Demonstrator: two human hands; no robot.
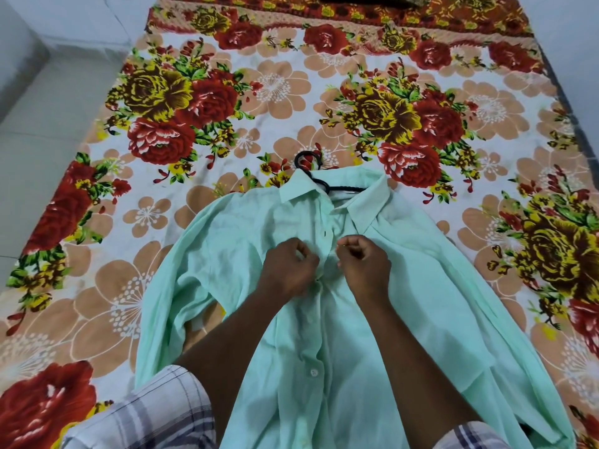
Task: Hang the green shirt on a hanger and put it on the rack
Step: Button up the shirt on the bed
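The pale green shirt (405,286) lies front-up on the bed, collar at the far end. A black hanger (309,163) sits inside it; only its hook and a short stretch of one arm show at the collar. My left hand (288,270) and my right hand (364,267) are side by side on the chest, each pinching one edge of the button placket. One dark buttonhole shows just above my hands and a white button (313,372) lies lower on the front. No rack is in view.
A bedsheet (259,92) with large red, yellow and peach flowers covers the bed. White tiled floor (42,131) runs along the left side. A dark object (366,0) lies at the far edge of the bed. My plaid sleeves show at the bottom.
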